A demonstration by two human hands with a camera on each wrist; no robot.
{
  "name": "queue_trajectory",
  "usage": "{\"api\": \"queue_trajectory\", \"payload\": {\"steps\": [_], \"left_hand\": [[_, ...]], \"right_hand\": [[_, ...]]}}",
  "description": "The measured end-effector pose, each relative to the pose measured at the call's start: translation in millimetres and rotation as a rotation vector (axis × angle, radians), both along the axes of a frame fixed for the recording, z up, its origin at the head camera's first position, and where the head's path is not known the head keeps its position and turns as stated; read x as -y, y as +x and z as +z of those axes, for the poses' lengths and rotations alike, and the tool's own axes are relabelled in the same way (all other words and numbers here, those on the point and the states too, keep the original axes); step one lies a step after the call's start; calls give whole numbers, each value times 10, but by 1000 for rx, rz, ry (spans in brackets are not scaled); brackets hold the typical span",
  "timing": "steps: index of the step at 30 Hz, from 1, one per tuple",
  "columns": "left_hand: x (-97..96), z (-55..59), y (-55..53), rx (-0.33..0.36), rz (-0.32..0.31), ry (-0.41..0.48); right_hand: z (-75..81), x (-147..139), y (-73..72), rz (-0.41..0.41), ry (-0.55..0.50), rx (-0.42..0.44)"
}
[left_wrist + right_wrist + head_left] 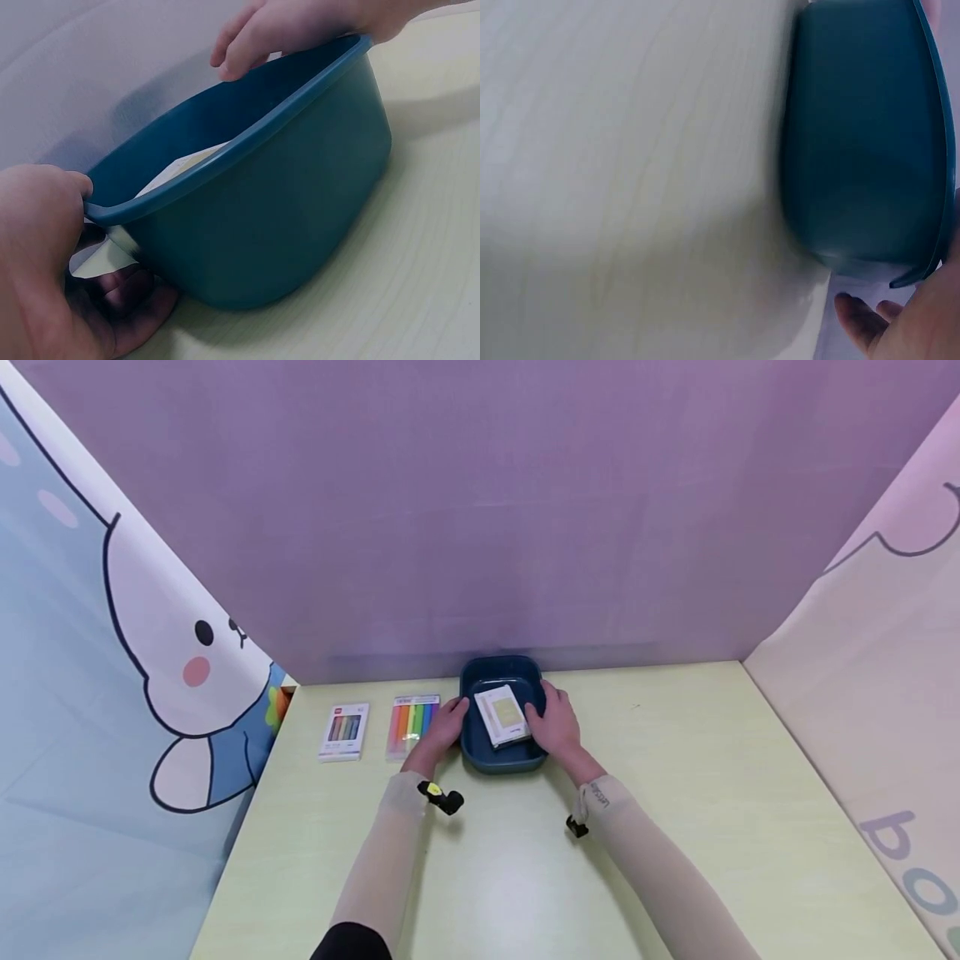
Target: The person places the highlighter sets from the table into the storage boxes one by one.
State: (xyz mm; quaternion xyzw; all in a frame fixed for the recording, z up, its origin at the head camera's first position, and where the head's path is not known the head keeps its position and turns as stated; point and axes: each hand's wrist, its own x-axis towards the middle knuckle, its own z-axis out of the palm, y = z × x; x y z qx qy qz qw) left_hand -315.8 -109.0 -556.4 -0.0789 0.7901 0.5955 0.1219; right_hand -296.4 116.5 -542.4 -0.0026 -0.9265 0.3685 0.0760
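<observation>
A dark teal plastic storage bin (501, 762) sits at the back middle of the table. Inside it lies a small white box (487, 717) with a yellowish panel, tilted to one side. My left hand (444, 729) grips the bin's left side; in the left wrist view its thumb is at the rim and its fingers curl beside the wall. On the opposite side, my right hand (557, 724) holds the rim, thumb over the inside. The right wrist view shows fingertips (855, 319) outside the bin's wall (862, 157).
Left of the bin lies a clear pack of rainbow-coloured pens (411, 718), close to my left hand. Further left is a white box (344, 732) with coloured sticks pictured on it. A purple backdrop (480, 527) rises behind the pale table (675, 810), with printed cloths at both sides.
</observation>
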Motion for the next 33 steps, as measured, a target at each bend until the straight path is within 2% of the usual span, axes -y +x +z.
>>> {"api": "queue_trajectory", "payload": {"steps": [4,10,16,22,33], "left_hand": [[1,-6,7,1,1,-12],[17,-17,7,12,-3,-20],[30,-11,10,23,-15,-16],[24,-12,3,21,-12,-23],[-9,-34,-2,-6,7,-18]], "right_hand": [[-51,-60,0,21,-96,-1],[-48,-131,40,57,-300,-3],[-80,-180,39,47,-387,30],[-151,-228,24,54,-546,55],[-198,-280,8,90,-582,120]]}}
